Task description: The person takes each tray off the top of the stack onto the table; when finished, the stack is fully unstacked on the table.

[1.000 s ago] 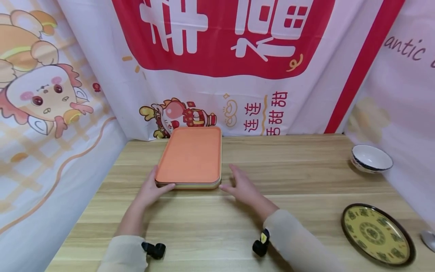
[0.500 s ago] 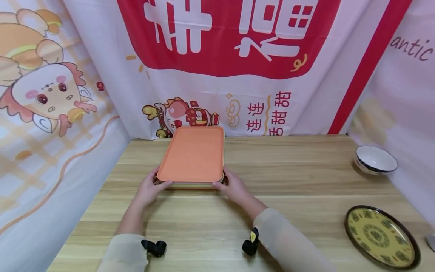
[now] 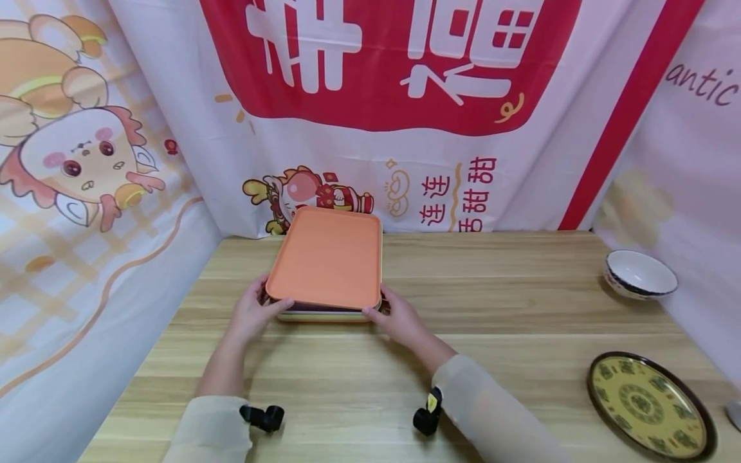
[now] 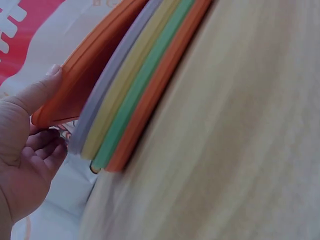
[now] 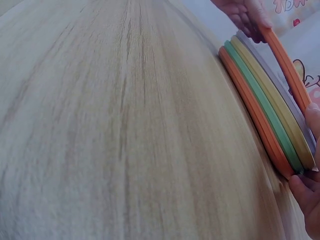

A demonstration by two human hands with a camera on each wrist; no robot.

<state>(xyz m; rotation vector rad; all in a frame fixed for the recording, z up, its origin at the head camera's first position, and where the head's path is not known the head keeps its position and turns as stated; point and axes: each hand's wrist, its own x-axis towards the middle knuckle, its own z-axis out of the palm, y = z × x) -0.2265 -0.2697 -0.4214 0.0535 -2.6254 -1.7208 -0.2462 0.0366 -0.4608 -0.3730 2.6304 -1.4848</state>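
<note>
The top orange tray (image 3: 327,256) is being separated from the stack of trays (image 4: 131,112) at the back left of the counter (image 3: 498,321): its near edge is raised, a gap showing above the lilac tray beneath. Its near corners are pinched, thumbs on top and fingers curled under, by the left hand (image 3: 253,313) and the right hand (image 3: 399,319). By this reading, a level, even lift is called for next, so the lower trays are not dragged along.
</note>
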